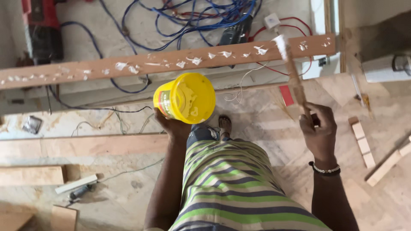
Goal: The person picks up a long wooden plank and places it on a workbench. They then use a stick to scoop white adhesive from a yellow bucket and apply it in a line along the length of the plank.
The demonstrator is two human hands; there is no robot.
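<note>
My left hand (173,125) holds a yellow plastic tub (185,97) of pale glue from below, in front of my striped shirt. In my right hand (319,130) is a thin wooden stick (294,75), its far tip coated with white glue and touching the long wooden batten (167,62). The batten runs across the view and carries several white dabs of glue along its top face, from the far left to just past the stick's tip at the right.
Blue and red cables (192,17) lie tangled behind the batten. A red power tool (40,25) sits at top left. Wooden planks (81,145) and offcuts (363,143) lie on the floor. My sandalled foot (224,125) shows below the tub.
</note>
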